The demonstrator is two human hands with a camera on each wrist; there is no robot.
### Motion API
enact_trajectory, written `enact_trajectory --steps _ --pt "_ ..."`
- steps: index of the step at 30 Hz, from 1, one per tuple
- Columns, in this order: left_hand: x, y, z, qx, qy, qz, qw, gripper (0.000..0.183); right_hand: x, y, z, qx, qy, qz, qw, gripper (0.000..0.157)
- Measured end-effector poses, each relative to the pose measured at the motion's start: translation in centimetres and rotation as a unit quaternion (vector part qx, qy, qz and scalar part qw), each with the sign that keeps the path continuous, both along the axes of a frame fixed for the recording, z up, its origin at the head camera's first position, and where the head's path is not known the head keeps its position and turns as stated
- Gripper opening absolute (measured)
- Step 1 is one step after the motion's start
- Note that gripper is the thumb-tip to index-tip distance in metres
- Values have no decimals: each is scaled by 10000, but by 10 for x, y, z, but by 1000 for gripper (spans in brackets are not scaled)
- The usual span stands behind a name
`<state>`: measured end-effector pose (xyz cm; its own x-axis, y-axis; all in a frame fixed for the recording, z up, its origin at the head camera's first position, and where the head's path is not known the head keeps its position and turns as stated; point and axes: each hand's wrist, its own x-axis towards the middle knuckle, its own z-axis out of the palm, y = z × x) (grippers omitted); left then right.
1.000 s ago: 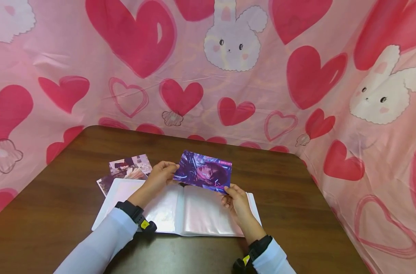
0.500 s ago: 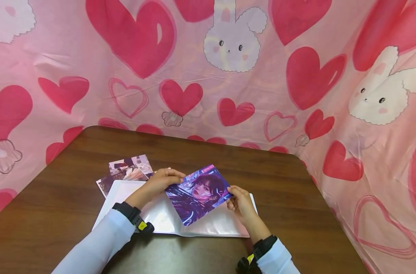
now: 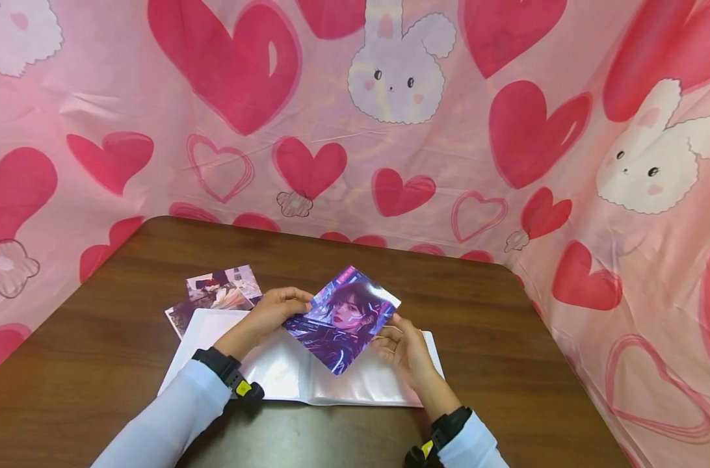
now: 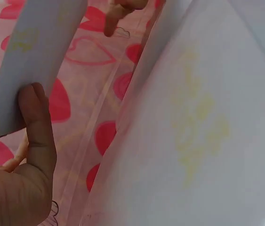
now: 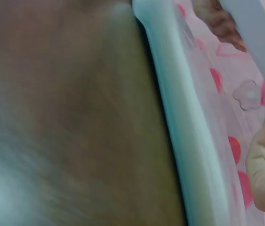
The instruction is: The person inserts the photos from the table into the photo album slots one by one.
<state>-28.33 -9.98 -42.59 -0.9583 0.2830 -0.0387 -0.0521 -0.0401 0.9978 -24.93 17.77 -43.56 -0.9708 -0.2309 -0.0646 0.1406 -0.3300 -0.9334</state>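
Note:
In the head view, a purple-blue photo card (image 3: 340, 318) printed with a dark-haired figure is held up, tilted cornerwise, over an open album. My left hand (image 3: 279, 309) pinches its left corner between thumb and fingers. The left wrist view shows the card's pale back (image 4: 33, 61) with the thumb pressed on it. My right hand (image 3: 406, 351) is at the card's right edge, thumb tip right by that edge and fingers loosely bent below. Under the card lies the white album (image 3: 367, 387), clear sleeves spread out on both pages.
Several printed photo cards (image 3: 214, 296) lie overlapping behind the album's left page. The brown wooden table (image 3: 495, 364) extends to both sides. A pink heart-and-bunny cloth (image 3: 326, 84) hangs behind and around it. Each wrist wears a black strap (image 3: 220, 367) with a camera.
The card has turned from lying sideways to a tilted, more upright picture, coming nearer and then rising slightly. My right thumb has shifted from the card's front to its edge.

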Motion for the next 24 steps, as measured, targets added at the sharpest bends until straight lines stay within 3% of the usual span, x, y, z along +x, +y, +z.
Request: enact_trajectory --steps 5,9,17,24 --pt "1 3 1 319 34 324 9990 22 13 -17 -4 -147 -323 494 9981 35" --pt "2 5 3 187 87 538 9983 21 25 -32 -7 -360 -428 685 9961 21" --pt "3 6 -1 73 37 559 9984 22 35 -46 -13 -207 -427 -67 9989 14" --pt "5 6 -2 439 401 278 9978 17 34 -46 -13 -84 -424 -245 9988 12"
